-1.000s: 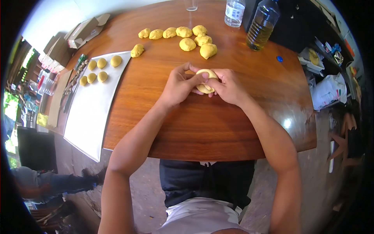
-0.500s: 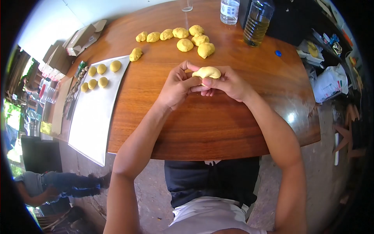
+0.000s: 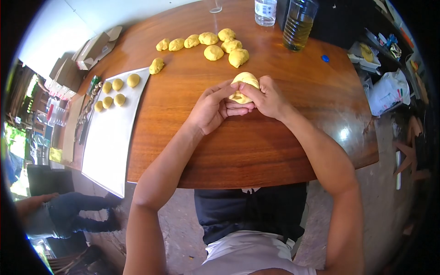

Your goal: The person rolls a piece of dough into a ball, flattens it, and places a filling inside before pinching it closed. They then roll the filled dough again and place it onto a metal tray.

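Observation:
A piece of yellow dough [image 3: 246, 80] is held between both hands just above the wooden table [image 3: 183, 133]. My left hand [image 3: 216, 104] curls under and around its near left side, thumb on top. My right hand [image 3: 269, 97] grips the right side, its thumb pressing into the dough. Beyond the hands, several rough dough lumps [image 3: 213, 52] lie in a loose row and cluster. A single lump [image 3: 156, 66] sits by the corner of a white tray [image 3: 107, 146], which bears several smooth round dough balls [image 3: 119, 100] at its far end.
A clear water bottle [image 3: 265, 13], a bottle of yellowish liquid [image 3: 299, 27] and a glass [image 3: 215, 5] stand at the far edge. A blue cap [image 3: 325, 58] lies at the right. Cardboard boxes [image 3: 91, 50] are at the left; a person [image 3: 68, 213] stands beyond the tray.
The dough has turned in my hands, from a folded sideways shape to a rounder upright one. My right thumb has moved up onto it. The person at the left has shifted.

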### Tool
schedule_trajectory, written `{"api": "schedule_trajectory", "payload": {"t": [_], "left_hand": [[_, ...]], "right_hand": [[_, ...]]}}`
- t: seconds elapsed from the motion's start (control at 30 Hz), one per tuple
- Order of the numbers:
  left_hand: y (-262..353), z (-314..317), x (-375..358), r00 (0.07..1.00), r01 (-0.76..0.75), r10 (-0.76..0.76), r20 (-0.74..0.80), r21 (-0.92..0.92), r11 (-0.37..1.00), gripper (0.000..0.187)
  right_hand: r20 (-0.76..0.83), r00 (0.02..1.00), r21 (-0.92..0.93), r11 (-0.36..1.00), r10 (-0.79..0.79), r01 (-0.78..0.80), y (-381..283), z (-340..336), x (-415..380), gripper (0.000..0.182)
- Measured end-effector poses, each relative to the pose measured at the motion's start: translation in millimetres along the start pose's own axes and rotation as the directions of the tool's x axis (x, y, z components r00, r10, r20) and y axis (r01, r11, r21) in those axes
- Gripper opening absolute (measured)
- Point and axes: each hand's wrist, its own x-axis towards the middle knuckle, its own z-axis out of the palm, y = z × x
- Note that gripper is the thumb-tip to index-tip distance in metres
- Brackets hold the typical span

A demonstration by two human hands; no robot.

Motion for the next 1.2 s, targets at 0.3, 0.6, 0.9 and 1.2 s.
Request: {"api": "schedule_trajectory", "payload": {"t": [0.3,0.6,0.9,1.2], "left_hand": [[2.9,-10.2,-0.1,0.981,-0.192,0.192,-0.003,0.035,0.981,0.03],[-3.1,0.6,-3.4,0.955,-0.252,0.288,-0.073,0.313,0.916,0.016],[11.7,0.9,-6.3,0.97,-0.233,0.209,0.126,0.22,0.947,0.021],[4.9,-12.7,-2.7,0.951,-0.283,0.31,-0.017,0.362,0.888,0.012]], "right_hand": [[0.252,0.968,0.421,0.901,-0.003,-0.107,-7.1,-3.4,2.5,0.053],[0.141,0.989,0.162,0.985,0.034,-0.057,-11.4,0.1,-1.3,0.051],[-0.109,0.994,0.053,0.998,-0.031,0.037,-15.7,0.0,-1.1,0.055],[0.022,0.988,0.08,0.985,-0.156,0.153,-16.0,11.6,-5.6,0.058]]}}
